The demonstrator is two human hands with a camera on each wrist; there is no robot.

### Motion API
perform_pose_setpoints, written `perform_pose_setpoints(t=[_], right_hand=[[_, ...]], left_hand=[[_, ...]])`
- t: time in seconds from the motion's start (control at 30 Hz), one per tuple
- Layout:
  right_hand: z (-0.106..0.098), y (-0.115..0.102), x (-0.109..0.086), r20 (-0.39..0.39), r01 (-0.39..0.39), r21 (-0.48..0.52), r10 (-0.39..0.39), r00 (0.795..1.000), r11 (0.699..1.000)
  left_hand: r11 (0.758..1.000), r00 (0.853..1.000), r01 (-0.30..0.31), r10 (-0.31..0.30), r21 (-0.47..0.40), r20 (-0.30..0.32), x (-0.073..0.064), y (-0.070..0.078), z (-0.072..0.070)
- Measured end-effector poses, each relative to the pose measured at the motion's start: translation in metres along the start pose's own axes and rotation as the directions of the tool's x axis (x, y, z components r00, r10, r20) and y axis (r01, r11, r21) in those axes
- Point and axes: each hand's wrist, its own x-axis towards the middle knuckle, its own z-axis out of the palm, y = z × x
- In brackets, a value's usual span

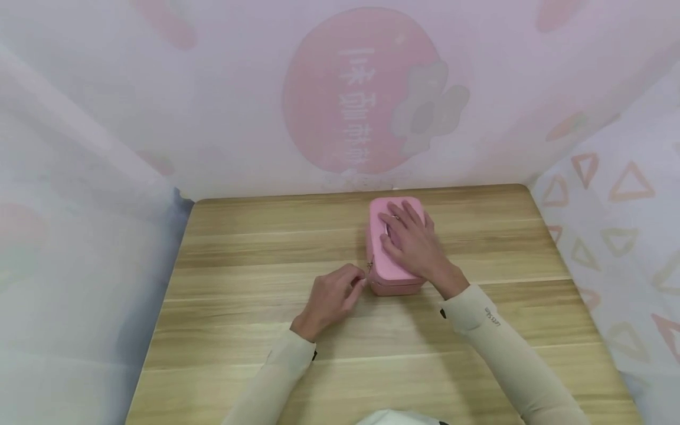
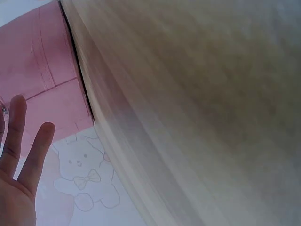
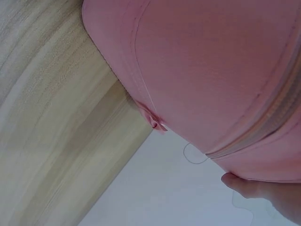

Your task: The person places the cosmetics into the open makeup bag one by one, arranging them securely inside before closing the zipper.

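A pink zippered case [image 1: 392,268] stands on the wooden table. My right hand [image 1: 417,243] rests on its lid with the fingers spread toward the far end. At the near left corner, my left hand [image 1: 332,295] pinches a small metal zipper pull [image 1: 369,265] between thumb and forefinger. The left wrist view shows two of that hand's fingers [image 2: 35,157] held away from the case's side, with the pinch mostly cut off. In the right wrist view, the zipper [image 3: 268,132] runs along the case's side below the lid, and a small pink tab [image 3: 153,120] sticks out from one edge.
The table [image 1: 239,248] has a light wood grain. Pale printed curtains [image 1: 228,106] hang behind it and at both sides, close to its edges. The case stands near the table's back edge, right of the middle.
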Motion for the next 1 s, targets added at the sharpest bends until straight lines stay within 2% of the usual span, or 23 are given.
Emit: perform_pose_setpoints(t=[0.33, 0.57, 0.67, 0.77, 0.87, 1.0], right_hand=[[0.001, 0.001, -0.001, -0.004, 0.036, -0.008, -0.036, 0.999, 0.999], [0.003, -0.001, -0.001, 0.005, 0.045, 0.005, -0.045, 0.999, 0.999], [0.003, -0.001, -0.001, 0.007, 0.047, 0.008, -0.047, 0.999, 0.999], [0.004, 0.0, 0.0, 0.0, 0.046, 0.008, -0.046, 0.999, 0.999], [0.005, 0.001, 0.001, -0.005, 0.039, 0.004, -0.039, 0.999, 0.999], [0.005, 0.002, 0.001, -0.005, 0.033, 0.015, -0.033, 0.999, 0.999]], left_hand=[[0.993, 0.997, 0.031, -0.024, 0.115, -0.068, 0.006, -0.006, -0.002], [0.985, 0.995, 0.064, -0.051, 0.162, -0.084, 0.013, -0.012, -0.001], [0.985, 0.996, 0.08, -0.072, 0.153, -0.058, 0.016, -0.014, -0.002], [0.986, 0.994, 0.109, -0.11, 0.125, 0.006, 0.02, -0.015, -0.006], [0.984, 0.986, 0.145, -0.153, 0.106, 0.071, 0.024, -0.016, -0.009], [0.98, 0.983, 0.165, -0.173, 0.109, 0.069, 0.027, -0.019, -0.011]])
